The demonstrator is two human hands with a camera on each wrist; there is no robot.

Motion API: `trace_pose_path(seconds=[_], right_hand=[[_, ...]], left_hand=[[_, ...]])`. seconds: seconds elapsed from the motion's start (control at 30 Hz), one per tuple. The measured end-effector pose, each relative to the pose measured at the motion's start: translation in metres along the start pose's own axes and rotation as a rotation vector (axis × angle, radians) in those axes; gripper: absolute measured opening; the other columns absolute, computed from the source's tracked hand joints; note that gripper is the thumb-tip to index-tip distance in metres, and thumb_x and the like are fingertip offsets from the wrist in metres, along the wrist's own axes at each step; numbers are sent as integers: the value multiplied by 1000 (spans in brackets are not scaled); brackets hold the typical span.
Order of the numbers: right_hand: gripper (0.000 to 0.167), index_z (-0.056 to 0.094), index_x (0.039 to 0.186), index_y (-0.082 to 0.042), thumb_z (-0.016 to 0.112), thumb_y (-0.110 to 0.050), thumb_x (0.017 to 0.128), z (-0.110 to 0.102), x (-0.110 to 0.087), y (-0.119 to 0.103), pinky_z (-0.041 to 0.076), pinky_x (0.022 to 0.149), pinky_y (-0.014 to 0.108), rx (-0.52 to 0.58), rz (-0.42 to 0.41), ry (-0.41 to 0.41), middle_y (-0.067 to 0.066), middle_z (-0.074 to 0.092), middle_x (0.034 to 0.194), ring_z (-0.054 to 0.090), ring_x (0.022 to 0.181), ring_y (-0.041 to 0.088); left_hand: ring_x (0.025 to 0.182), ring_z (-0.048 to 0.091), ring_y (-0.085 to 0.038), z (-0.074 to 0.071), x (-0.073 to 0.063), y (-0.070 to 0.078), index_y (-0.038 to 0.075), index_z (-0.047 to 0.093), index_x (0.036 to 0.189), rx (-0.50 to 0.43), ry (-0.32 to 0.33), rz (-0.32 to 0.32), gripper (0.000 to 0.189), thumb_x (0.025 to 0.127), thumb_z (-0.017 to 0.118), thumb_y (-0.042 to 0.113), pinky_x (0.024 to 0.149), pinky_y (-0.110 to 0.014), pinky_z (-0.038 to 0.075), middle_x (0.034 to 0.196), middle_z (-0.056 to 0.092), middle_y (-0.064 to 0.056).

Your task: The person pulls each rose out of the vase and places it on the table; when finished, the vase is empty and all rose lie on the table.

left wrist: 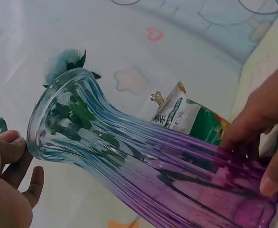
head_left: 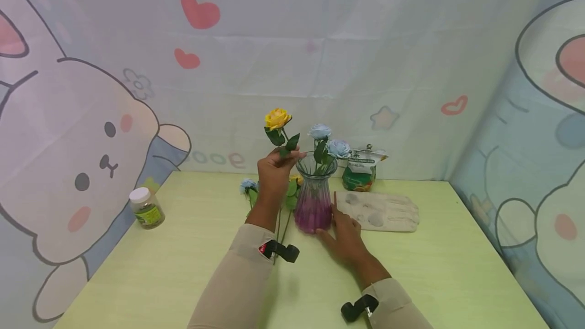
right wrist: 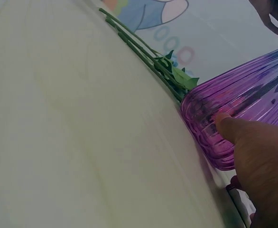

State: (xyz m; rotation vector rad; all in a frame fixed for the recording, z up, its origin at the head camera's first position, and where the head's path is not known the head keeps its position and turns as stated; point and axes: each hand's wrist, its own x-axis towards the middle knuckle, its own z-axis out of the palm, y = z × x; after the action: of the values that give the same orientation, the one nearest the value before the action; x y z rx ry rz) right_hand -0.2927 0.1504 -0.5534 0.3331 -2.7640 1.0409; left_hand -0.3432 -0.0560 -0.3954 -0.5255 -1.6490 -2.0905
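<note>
My left hand [head_left: 273, 171] pinches a yellow rose [head_left: 277, 119] by its stem, just left of the vase's rim. The flower stands upright above the fingers, with green leaves below the bloom. With thumb and fingers, my right hand [head_left: 345, 237] grips the base of a ribbed glass vase [head_left: 313, 202], clear bluish at the top and purple below. Two pale blue roses [head_left: 338, 149] stand in the vase, their stems showing through the glass in the left wrist view. Behind the left forearm lie more flowers, a blue one [head_left: 248, 185] and a yellow one [head_left: 297, 179], their green stems [right wrist: 139, 52] on the table.
A pale work glove [head_left: 388, 212] lies right of the vase. Behind it stands a green and white bag [head_left: 361, 169] closed with a metal clip [left wrist: 158, 99]. A small jar [head_left: 147, 209] with a white lid is at the table's left edge. A printed curtain hangs behind.
</note>
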Motion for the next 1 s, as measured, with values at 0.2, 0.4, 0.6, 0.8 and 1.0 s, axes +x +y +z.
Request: trace_pose_path(seconds=[0.2,0.4,0.6,0.8,1.0], right_hand=[[91,23,174,-5,69,-47,108,-1,-1,1,18,131,61,-3,20,-24,17,45,172,42,161,36],[92,21,175,-5,68,-48,108,-2,-1,-1,17,132,61,-5,27,-38,17,42,174,40,163,35],[92,22,175,-6,69,-48,108,-3,0,-3,17,132,62,-1,29,-30,16,42,175,39,163,36],[92,23,174,-5,69,-48,108,-2,0,-3,18,132,63,-11,30,-30,18,42,174,39,163,37],[91,25,173,-3,70,-47,107,-2,0,-2,21,130,65,-24,20,-21,19,45,172,43,161,38]], left_hand=[[132,71,-39,-1,-3,-1,-10,78,121,43,-32,45,20,103,69,-6,115,-30,57,124,76,-31],[110,80,-23,-1,-4,1,-10,78,122,65,-32,86,21,104,69,-5,110,-29,60,118,74,-33],[99,69,-3,-5,0,2,-12,80,113,108,-19,164,16,100,73,-5,95,-22,64,109,70,-27],[93,74,-7,-10,0,4,-14,77,118,62,-67,163,19,103,68,-8,95,-30,67,104,67,-30],[100,83,-21,-9,0,4,-17,74,122,7,-81,123,21,104,67,-8,96,-30,67,115,72,-43]])
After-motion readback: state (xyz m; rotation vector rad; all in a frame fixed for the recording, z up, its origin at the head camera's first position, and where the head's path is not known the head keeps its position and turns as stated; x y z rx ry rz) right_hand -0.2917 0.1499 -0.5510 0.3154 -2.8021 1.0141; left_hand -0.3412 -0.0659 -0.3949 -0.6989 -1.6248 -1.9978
